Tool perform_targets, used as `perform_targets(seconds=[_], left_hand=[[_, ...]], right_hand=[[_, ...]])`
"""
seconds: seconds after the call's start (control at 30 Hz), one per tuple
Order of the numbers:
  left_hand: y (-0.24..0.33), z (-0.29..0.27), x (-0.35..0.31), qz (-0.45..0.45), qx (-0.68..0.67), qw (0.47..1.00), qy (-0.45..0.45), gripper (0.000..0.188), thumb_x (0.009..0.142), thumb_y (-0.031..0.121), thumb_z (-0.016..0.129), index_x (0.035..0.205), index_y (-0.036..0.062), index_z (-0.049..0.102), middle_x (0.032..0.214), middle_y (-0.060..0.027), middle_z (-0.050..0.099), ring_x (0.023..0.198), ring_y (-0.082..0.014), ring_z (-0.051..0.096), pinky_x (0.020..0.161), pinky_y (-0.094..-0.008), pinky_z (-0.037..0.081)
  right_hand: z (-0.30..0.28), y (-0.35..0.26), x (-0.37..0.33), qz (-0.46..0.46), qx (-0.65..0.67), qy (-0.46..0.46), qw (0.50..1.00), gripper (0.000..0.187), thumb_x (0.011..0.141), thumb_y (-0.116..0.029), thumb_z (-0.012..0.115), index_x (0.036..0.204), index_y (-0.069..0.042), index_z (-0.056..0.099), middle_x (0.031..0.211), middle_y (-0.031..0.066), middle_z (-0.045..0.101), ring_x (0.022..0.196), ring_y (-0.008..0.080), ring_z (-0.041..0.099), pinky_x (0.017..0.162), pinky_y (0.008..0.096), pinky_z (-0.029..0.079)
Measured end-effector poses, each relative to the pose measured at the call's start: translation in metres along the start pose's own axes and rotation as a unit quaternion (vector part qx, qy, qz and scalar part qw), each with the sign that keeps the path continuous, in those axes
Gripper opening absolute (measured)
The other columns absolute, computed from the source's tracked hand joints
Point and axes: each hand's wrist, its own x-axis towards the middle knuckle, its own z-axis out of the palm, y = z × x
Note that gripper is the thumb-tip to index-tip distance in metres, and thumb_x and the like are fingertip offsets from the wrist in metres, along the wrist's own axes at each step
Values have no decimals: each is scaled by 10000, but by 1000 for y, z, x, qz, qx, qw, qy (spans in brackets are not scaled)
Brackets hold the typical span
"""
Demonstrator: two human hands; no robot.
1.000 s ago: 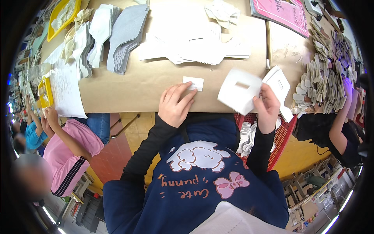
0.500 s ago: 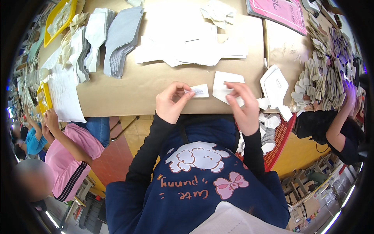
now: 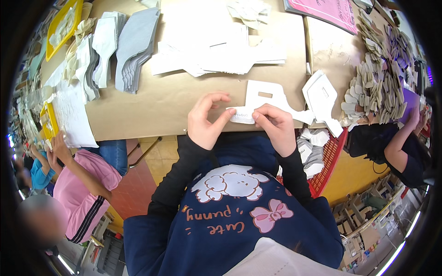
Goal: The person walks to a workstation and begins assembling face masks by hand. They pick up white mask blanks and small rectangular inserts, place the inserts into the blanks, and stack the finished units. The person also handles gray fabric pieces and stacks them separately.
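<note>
A small white label (image 3: 242, 116) with print on it is stretched between my two hands above the table's front edge. The thumb of my left hand (image 3: 205, 117) presses on the label's left end, while its index finger is raised apart. My right hand (image 3: 278, 126) pinches the right end between thumb and fingers. Just beyond it lies a white cut piece (image 3: 271, 88) with a rectangular slot and a narrow tail to the right, partly covered by my right hand. Right of that, a small stack of similar slotted white pieces (image 3: 321, 94) rests on the table.
White cut pieces (image 3: 216, 62) lie in a wide pile beyond my hands. Grey stacks (image 3: 136, 50) fan out at left, beside a yellow tray (image 3: 62, 27). Many beige pieces (image 3: 377, 92) are heaped at right. A red basket (image 3: 332, 156) stands below the edge. Co-workers sit on both sides.
My right hand has come left and down from the slotted white piece and now grips the label's right end. The slotted piece's slot and tail are uncovered. The view has shifted slightly.
</note>
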Motion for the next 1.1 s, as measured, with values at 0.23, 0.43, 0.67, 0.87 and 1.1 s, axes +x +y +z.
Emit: perform_targets(seconds=[0.23,0.43,0.67,0.87,1.1], left_hand=[[18,5,-10,-137,-149,974,-98,83,911,33,697,918,-30,644,877,-79,681,802,-129,671,719,-242,539],[10,3,-11,-222,-265,928,-136,129,927,63,697,899,-45,632,849,-73,696,792,-73,661,690,-211,518],[6,-1,-12,-209,-228,938,-156,123,922,55,690,884,-48,634,807,-54,689,734,-51,640,647,-198,496],[5,-4,-10,-193,-262,927,-188,122,957,74,658,930,-42,633,867,-45,645,794,-67,622,692,-207,498],[1,-7,-10,-202,-342,888,-230,152,986,120,637,960,-30,625,907,-33,615,860,-96,588,804,-246,487]], right_hand=[[9,-13,-3,-162,-133,39,977,59,828,33,697,886,32,707,821,97,690,678,155,655,616,255,512],[11,-16,-5,-178,-106,-8,978,103,819,52,693,915,16,704,858,95,690,707,172,684,632,285,539],[7,-13,-5,-225,-143,-38,963,108,812,52,709,915,16,702,865,99,689,739,171,683,639,272,551],[8,-16,-8,-169,-115,-49,978,103,817,34,730,913,21,694,875,111,699,747,175,687,655,265,550],[6,-12,-7,-157,-73,-51,984,56,850,41,694,906,38,688,858,111,693,730,166,663,660,265,520]])
